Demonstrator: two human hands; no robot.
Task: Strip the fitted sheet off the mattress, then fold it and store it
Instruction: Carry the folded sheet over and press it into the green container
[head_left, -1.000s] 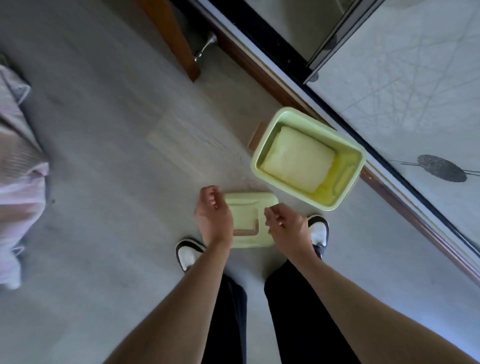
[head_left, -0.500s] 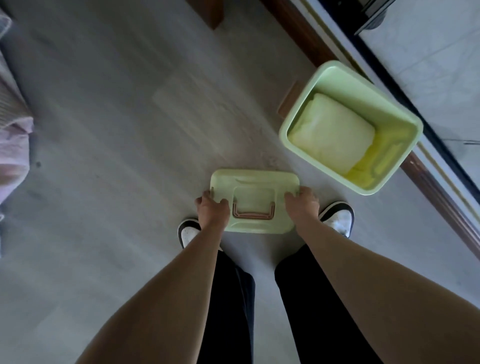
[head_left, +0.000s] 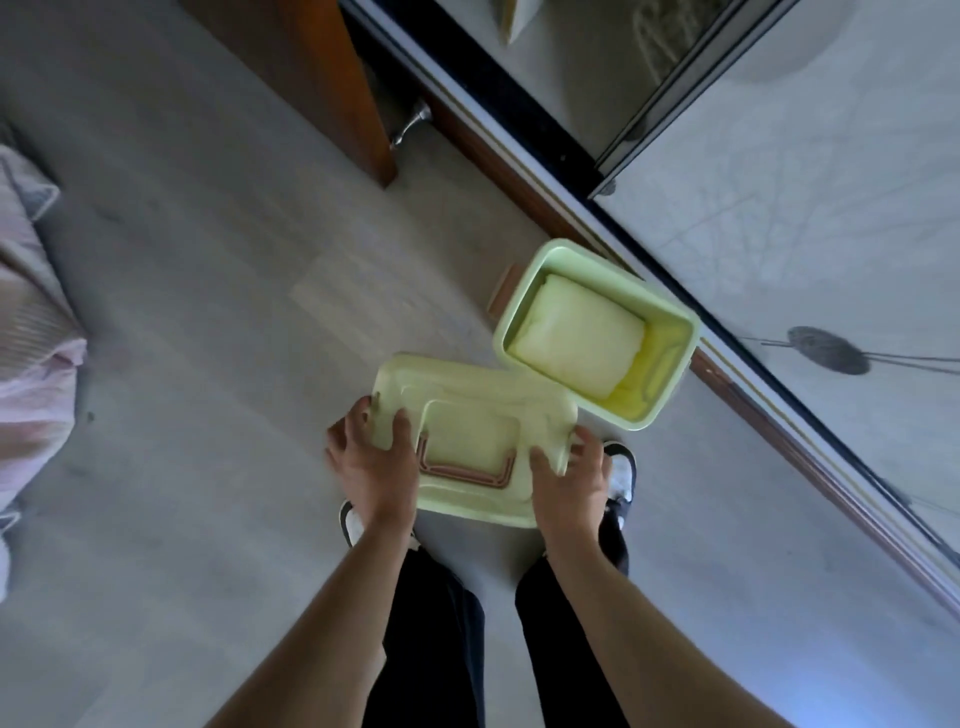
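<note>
Nearest the camera, two bare forearms reach forward over black trouser legs and a pair of black-and-white shoes (head_left: 621, 470) that stand on the grey wood-look floor (head_left: 218, 291). Both hands hold a pale green rectangular plastic lid (head_left: 470, 410) with a brown recessed handle (head_left: 462, 472), lifted above the shoes and facing up. The left hand (head_left: 371, 457) has its grip closed on the lid's left short edge, thumb on top and fingers curled round the rim. The right hand (head_left: 569, 480) grips the lid's right near corner the same way, thumb on the top face and fingers wrapped past the edge. Just beyond the lid's far right corner stands a pale green rectangular plastic storage box (head_left: 670, 387), open, on the floor; in the picture the lid's corner overlaps the box's near rim, and I cannot tell whether they touch. Inside the box lies the folded pale fitted sheet (head_left: 576, 335), filling its left and middle part and leaving a strip of the bottom bare on the right. A brown side clasp (head_left: 504, 291) shows on the box's far left outer wall. Beyond the box runs a dark sliding-door track (head_left: 524, 130) with glass behind it, and left of that a brown wooden furniture panel (head_left: 311, 67). Far to the left of the lid, at the frame's edge, lies bunched pink and grey striped bedding (head_left: 31, 364).
</note>
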